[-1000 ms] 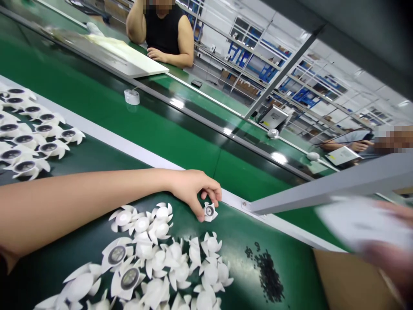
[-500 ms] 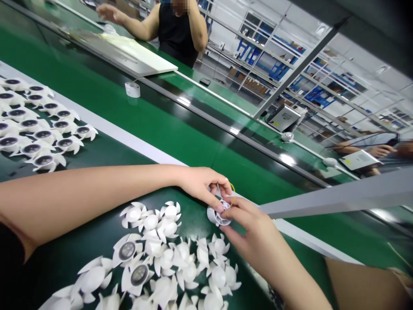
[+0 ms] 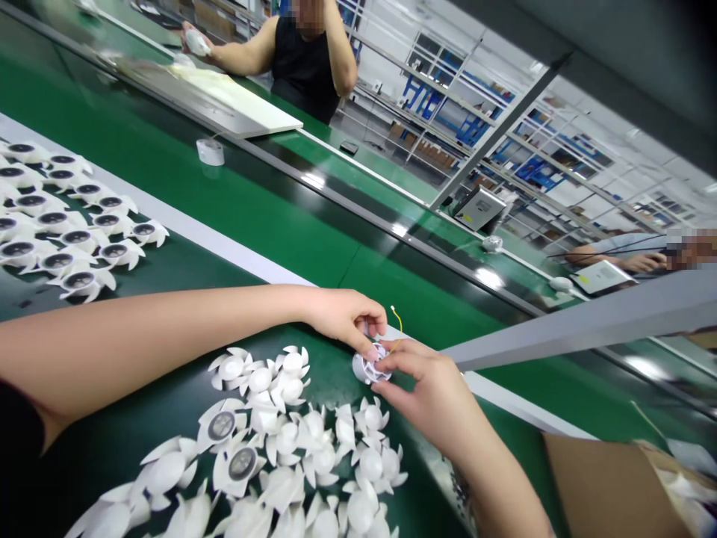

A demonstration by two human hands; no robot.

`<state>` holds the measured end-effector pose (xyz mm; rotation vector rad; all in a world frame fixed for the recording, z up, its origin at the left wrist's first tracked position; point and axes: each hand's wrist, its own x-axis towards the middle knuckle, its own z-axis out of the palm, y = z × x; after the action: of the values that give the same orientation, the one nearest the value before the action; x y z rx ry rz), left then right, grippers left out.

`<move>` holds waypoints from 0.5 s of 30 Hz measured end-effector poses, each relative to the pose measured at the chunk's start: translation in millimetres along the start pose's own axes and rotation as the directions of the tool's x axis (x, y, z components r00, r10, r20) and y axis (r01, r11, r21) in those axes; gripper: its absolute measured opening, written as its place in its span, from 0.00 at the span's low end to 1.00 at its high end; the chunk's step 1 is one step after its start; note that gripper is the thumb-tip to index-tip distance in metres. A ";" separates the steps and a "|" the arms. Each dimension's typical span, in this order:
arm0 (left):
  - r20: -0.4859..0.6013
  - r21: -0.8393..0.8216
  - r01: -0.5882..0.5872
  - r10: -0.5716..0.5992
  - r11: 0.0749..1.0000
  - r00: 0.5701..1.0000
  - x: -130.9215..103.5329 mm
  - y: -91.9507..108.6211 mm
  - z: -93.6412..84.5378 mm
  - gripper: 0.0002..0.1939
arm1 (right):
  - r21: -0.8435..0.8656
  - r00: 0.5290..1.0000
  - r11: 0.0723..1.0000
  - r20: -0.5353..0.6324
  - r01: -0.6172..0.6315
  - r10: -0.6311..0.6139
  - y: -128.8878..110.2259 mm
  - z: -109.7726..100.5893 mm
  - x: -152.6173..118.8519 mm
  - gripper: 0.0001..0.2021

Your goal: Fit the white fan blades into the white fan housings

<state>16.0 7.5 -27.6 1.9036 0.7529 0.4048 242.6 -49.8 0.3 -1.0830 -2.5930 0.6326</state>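
Note:
A small white round fan housing [image 3: 364, 369] with open spokes is between my two hands, just above the near side of the green work surface. My left hand [image 3: 346, 317] comes from the left, its thumb on the top of the housing and its fingers curled behind. From the right, my right hand [image 3: 429, 381] pinches the housing's side between thumb and fingers. A thin yellow wire [image 3: 399, 321] with a white plug end rises from the housing. Several white fan impellers [image 3: 319, 441] lie heaped nearest my hands; a few show dark round hubs.
More impellers [image 3: 78, 237] stand in rows at the left. Beyond a white rail [image 3: 224, 254] runs a green conveyor belt [image 3: 269, 213] carrying another white housing [image 3: 210, 152]. A cardboard box [image 3: 605, 478] is at the lower right, under a slanted grey post [image 3: 588, 329]. Two people sit across.
The plug end of the yellow wire now stands up clear of my left fingers. The housing stays between my hands. The person across now holds a white object.

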 end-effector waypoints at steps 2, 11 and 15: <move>-0.058 -0.025 -0.023 0.022 0.999 0.998 -1.7 0.2 0.5 0.23 | -0.084 0.999 0.996 -0.035 -0.018 0.015 5.9 -2.4 -1.2 0.08; 0.302 -0.020 -0.274 0.267 0.961 0.915 -13.9 49.9 14.3 0.25 | -0.313 0.920 0.871 -0.023 -0.379 0.392 31.3 -46.1 -26.2 0.11; 0.382 -0.034 -0.175 0.175 0.984 0.907 -16.5 53.6 26.0 0.32 | -0.363 0.837 0.861 0.287 -0.356 0.466 39.8 -50.9 -38.8 0.13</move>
<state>36.0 -37.3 9.9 1.9773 0.3221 0.1292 313.6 -38.0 22.6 -1.8240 -2.8483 0.5926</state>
